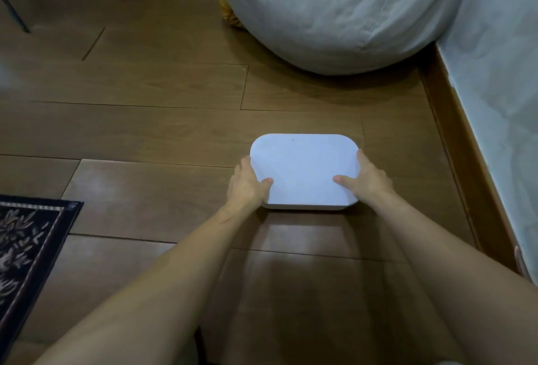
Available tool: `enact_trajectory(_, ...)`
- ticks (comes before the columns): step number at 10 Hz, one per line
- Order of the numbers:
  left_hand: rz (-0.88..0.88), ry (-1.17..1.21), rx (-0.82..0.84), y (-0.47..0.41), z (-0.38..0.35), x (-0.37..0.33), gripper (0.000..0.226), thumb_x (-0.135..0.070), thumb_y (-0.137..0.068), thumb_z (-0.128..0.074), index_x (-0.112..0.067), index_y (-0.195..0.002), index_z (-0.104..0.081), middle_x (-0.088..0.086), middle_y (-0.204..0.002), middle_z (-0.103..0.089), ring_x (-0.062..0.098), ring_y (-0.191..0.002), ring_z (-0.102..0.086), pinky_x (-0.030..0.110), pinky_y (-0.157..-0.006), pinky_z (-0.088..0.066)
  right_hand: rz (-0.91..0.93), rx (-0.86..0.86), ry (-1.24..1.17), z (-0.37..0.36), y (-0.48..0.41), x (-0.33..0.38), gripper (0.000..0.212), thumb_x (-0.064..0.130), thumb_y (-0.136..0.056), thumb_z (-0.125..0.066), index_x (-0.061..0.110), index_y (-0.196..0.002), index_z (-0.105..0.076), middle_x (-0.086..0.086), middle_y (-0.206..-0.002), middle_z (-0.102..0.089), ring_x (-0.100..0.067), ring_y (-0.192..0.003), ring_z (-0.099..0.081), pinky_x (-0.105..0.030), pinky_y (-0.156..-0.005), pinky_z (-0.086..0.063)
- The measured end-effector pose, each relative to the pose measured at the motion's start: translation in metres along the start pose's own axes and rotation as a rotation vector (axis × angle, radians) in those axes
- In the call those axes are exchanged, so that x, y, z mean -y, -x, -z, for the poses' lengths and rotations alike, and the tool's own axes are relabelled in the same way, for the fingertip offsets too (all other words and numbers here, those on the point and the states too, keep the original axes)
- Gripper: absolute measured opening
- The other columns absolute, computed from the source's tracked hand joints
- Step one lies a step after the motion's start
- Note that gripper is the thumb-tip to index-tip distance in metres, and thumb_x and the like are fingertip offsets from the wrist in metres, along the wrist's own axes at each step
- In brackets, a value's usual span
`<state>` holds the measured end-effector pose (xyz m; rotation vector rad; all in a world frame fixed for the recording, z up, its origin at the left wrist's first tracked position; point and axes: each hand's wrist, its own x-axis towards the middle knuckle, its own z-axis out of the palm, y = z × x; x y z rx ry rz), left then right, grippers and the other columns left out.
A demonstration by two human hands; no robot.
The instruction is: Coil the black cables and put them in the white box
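Observation:
A white box (304, 165) with rounded corners and its lid on sits on the brown wooden floor, right of centre. My left hand (247, 182) grips its left side, thumb lying on the lid and fingers down the side. My right hand (368, 179) grips its right side the same way, thumb on the lid. No black cables are in view; the lid hides the inside of the box.
A large pale beanbag (334, 12) fills the floor behind the box. A wall with a wooden skirting board (463, 178) runs along the right. A dark patterned rug (26, 245) lies at the lower left. A thin metal leg (14, 12) stands far left.

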<state>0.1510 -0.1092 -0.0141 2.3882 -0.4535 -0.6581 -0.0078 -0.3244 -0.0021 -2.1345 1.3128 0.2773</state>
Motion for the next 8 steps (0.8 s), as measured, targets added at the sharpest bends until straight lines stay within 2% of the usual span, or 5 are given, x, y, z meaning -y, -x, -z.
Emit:
enact_trajectory(1, -0.101, -0.252, 0.038, -0.011, -0.005, -0.011, 0.090, -0.043, -0.092, -0.058, -0.016, -0.162, -0.008, 0.008, -0.170, -0.002, 0.030, -0.155, -0.007, 0.044, -0.124, -0.019, 0.051, 0.002, 0.116, 0.006, -0.003, 0.017, 0.094, 0.045, -0.086, -0.071, 0.020, -0.158, -0.016, -0.006, -0.160, -0.029, -0.036, -0.138, -0.041, -0.045, -0.105, -0.040)
enact_trajectory(2, -0.332, -0.509, -0.021, -0.023, -0.017, -0.022, 0.081, -0.047, -0.099, -0.043, -0.021, -0.163, 0.000, 0.010, -0.170, 0.012, 0.029, -0.156, 0.012, 0.045, -0.127, 0.000, 0.274, -0.033, 0.232, 0.000, -0.001, 0.037, 0.091, 0.031, -0.091, -0.061, 0.027, -0.160, -0.003, -0.001, -0.168, 0.004, -0.031, -0.154, -0.007, -0.048, -0.121, -0.024)
enact_trajectory(4, -0.426, -0.584, -0.106, -0.035, -0.047, -0.020, 0.068, -0.060, -0.103, -0.010, -0.028, -0.163, -0.003, 0.013, -0.171, 0.003, 0.028, -0.157, 0.006, 0.046, -0.127, 0.004, 0.412, -0.181, 0.406, -0.047, -0.009, 0.027, 0.074, 0.064, -0.101, -0.016, 0.027, -0.161, 0.005, -0.003, -0.169, 0.012, -0.022, -0.154, 0.016, -0.047, -0.124, 0.009)
enact_trajectory(6, -0.391, -0.630, -0.035, -0.038, -0.046, -0.019, 0.073, -0.066, -0.101, -0.012, -0.030, -0.163, 0.006, 0.010, -0.170, 0.014, 0.028, -0.156, 0.015, 0.048, -0.126, 0.008, 0.424, -0.184, 0.480, -0.047, -0.010, 0.028, 0.071, 0.061, -0.103, -0.013, 0.025, -0.160, 0.010, -0.004, -0.167, 0.017, -0.022, -0.153, 0.020, -0.048, -0.124, 0.011)
enact_trajectory(8, -0.430, -0.597, 0.082, -0.026, -0.008, -0.033, 0.080, -0.063, -0.100, -0.038, -0.029, -0.163, -0.001, 0.012, -0.170, 0.009, 0.028, -0.157, 0.012, 0.040, -0.126, 0.005, 0.456, 0.038, 0.394, -0.003, 0.006, 0.037, 0.075, 0.048, -0.103, -0.043, 0.028, -0.161, -0.001, -0.005, -0.169, 0.008, -0.025, -0.155, 0.009, -0.043, -0.125, -0.001)
